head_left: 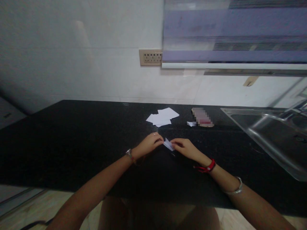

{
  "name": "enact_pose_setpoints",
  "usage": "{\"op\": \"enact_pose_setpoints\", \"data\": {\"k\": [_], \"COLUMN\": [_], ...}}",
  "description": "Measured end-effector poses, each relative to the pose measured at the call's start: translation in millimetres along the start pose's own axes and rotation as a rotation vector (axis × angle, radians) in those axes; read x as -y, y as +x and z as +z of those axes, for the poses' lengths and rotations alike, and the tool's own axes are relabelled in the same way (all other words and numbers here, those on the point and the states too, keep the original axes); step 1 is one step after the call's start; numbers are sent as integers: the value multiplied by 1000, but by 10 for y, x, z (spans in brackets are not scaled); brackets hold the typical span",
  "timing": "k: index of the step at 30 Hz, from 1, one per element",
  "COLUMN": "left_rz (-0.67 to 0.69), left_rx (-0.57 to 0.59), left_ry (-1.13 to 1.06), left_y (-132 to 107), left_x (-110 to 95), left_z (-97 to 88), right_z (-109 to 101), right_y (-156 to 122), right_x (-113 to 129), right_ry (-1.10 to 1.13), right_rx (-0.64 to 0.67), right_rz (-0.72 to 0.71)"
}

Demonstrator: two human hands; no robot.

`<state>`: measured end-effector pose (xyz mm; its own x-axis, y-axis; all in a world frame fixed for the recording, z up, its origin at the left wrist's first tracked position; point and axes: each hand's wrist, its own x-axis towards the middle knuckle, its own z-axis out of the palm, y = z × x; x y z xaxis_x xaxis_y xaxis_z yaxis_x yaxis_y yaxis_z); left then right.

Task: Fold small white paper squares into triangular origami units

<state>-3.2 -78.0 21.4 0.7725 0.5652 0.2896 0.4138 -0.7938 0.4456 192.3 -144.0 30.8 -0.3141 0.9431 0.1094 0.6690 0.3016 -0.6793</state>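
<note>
Both of my hands meet over the middle of a black stone counter (72, 137). A small folded piece of white paper (168, 145) is pinched between them. My left hand (149, 144) grips its left end with the fingertips, and a ring shows on one finger. My right hand (184, 148) holds the right end. The paper is lifted slightly off the counter and tilted. A watch sits on my left wrist; a red band and a metal bangle sit on my right arm.
A loose pile of white paper sheets (162, 117) lies farther back on the counter. To its right are a small paper scrap (191, 123) and a blurred flat object (202, 117). A steel sink (271, 134) fills the right side. A wall socket (150, 57) is behind.
</note>
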Motion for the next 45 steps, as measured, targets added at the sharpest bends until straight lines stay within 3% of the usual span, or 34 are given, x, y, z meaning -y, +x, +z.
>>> {"op": "enact_pose_setpoints", "data": {"k": [8, 16, 26, 35, 39, 45], "left_rz": [139, 117, 128, 96, 88, 95], "left_rx": [107, 176, 187, 196, 183, 182], "left_ry": [190, 396, 455, 513, 524, 510], "left_y": [-25, -11, -7, -16, -20, -17], "left_x": [4, -146, -166, -204, -195, -171], "left_z": [-37, -7, 40, 34, 40, 48], "right_z": [19, 9, 54, 43, 45, 0], "right_y": [32, 50, 63, -3, -16, -14], "right_x": [-160, -193, -91, 19, 12, -25], "right_ry": [282, 41, -151, -323, -326, -354], "right_rx": [-48, -130, -217, -182, -110, -18], "right_rz": [202, 154, 220, 10, -150, -251]}}
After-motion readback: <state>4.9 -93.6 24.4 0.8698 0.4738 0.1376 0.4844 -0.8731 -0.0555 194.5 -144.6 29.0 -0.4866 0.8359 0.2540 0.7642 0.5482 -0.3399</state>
